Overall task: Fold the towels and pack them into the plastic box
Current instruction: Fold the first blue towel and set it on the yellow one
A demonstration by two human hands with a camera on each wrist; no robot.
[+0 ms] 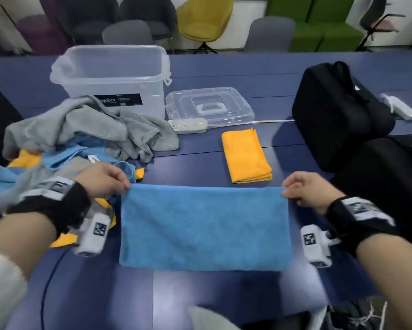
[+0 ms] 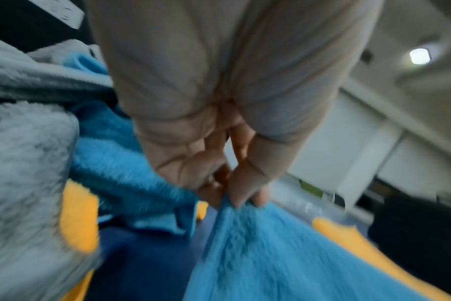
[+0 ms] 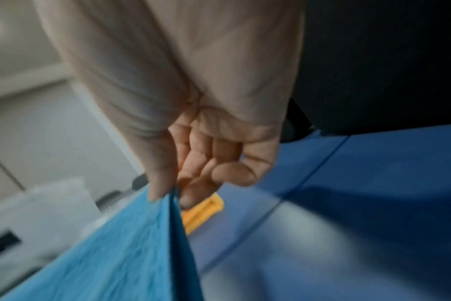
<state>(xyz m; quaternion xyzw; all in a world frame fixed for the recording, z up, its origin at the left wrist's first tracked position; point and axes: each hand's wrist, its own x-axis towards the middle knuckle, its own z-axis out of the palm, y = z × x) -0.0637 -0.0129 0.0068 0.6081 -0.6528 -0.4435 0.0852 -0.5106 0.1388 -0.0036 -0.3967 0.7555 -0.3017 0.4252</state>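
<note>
You're pinching the blue towel by its top corners, left hand and right hand.

It's hanging doubled over the blue table. A messy pile is crowding your left, sitting against the open box; the lid, power strip and folded yellow towel are lying ahead, black bags sitting right, chairs lining up behind.
</note>
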